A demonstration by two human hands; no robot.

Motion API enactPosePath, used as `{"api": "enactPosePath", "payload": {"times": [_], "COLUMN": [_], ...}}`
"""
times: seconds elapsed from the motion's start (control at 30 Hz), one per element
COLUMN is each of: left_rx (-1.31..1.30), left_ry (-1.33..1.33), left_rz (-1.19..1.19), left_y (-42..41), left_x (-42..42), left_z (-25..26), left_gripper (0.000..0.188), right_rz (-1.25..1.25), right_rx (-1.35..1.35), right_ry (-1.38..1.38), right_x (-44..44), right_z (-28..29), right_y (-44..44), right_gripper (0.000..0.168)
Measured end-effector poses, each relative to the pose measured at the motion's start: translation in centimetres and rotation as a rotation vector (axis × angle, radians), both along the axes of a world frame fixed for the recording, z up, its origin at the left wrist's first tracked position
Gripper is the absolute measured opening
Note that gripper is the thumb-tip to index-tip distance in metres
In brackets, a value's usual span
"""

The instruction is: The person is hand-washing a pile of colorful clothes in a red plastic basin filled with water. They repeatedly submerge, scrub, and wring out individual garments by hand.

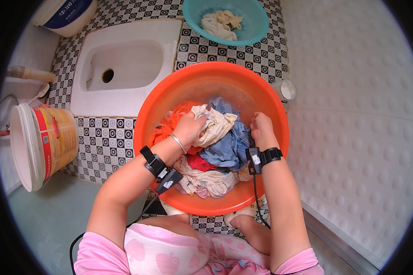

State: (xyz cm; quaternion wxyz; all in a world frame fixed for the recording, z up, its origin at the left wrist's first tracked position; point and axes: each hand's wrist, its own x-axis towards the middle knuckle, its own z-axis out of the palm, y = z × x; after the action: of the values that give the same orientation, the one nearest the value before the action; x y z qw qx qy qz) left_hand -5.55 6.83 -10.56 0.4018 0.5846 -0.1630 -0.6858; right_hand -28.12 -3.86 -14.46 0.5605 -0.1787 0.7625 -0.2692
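A large orange plastic basin (211, 70) holds a heap of wet clothes on the floor. My left hand (190, 129) grips a cream cloth (220, 128) at the top of the heap. My right hand (261, 126) is at the basin's right inner side, beside a blue denim garment (227, 147); its fingers are partly curled, and whether they hold anything cannot be told. Orange cloth (173, 118) lies at the heap's left, red cloth (201, 162) below the middle, and a pale patterned garment (206, 182) nearest me.
A white squat toilet (124, 99) adjoins the basin at upper left. A teal basin (227, 40) with pale cloths stands beyond. A plastic bucket (27, 147) is at left, another bucket (69, 29) at upper left. A small white container (286, 90) stands by the right wall (351, 103).
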Motion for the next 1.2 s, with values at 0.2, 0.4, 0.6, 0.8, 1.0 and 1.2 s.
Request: {"api": "enactPosePath", "payload": {"times": [0.2,0.4,0.6,0.8,1.0,1.2], "left_rx": [-0.004,-0.05,-0.021,-0.112,0.086,0.083], "left_ry": [0.312,0.69,0.642,0.492,0.457,0.608], "left_rz": [0.354,0.268,0.342,0.232,0.33,0.225], "left_y": [-0.8,-0.8,-0.7,0.4,-0.6,1.2], "left_x": [-0.9,1.0,0.5,-0.1,-3.3,-1.5], "left_z": [-0.3,0.3,0.6,-3.0,2.3,0.4], "left_gripper": [0.033,0.027,0.031,0.036,0.043,0.042], "right_rz": [0.033,0.882,1.072,0.904,0.969,1.06], "right_rx": [-0.105,-0.597,-0.709,-0.966,-0.921,-1.096], "right_ry": [-0.716,-0.265,0.063,0.114,0.478,0.515], "right_x": [1.4,8.5,7.3,11.3,10.7,11.0], "right_z": [1.3,7.3,3.5,8.4,7.3,8.3], "right_y": [-0.7,2.7,2.9,8.3,6.8,9.3], "right_gripper": [0.024,0.027,0.024,0.02,0.024,0.024]}}
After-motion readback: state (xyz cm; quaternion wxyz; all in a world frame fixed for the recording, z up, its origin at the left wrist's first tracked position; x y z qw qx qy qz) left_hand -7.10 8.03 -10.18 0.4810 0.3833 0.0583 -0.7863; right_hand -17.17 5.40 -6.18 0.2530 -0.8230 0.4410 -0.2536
